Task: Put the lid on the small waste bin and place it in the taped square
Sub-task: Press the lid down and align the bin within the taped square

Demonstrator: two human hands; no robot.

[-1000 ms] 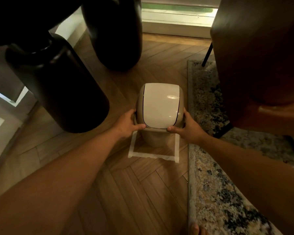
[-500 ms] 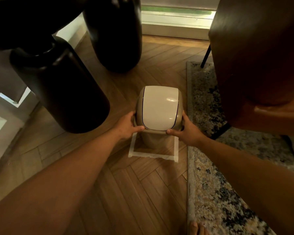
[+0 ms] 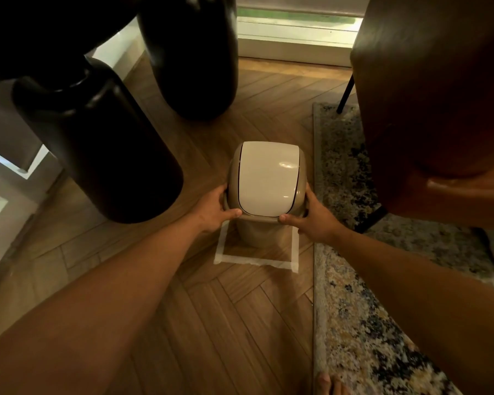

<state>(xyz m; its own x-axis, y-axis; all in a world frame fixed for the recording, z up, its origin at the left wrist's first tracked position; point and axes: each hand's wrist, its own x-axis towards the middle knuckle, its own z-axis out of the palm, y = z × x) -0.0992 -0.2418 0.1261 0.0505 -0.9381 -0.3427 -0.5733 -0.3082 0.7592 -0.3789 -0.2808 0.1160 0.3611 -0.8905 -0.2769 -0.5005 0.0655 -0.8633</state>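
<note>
A small beige waste bin (image 3: 254, 233) stands upright inside the taped square (image 3: 254, 261) on the wooden floor. Its lid (image 3: 268, 178), beige with a glossy cream swing flap, sits on top of the bin. My left hand (image 3: 214, 212) grips the lid's left rim, thumb on the front edge. On the other side, my right hand (image 3: 311, 220) holds the right rim, thumb also at the front. The far side of the square is hidden behind the bin.
Two big black vases (image 3: 97, 143) (image 3: 188, 58) stand to the left and behind. A brown chair (image 3: 439, 109) with a black leg (image 3: 345, 92) looms at right over a patterned rug (image 3: 354, 323). My toes (image 3: 328, 383) show at the bottom edge.
The bin with both hands on its lid sits slightly lower in view than before. The grip on the lid is unchanged.
</note>
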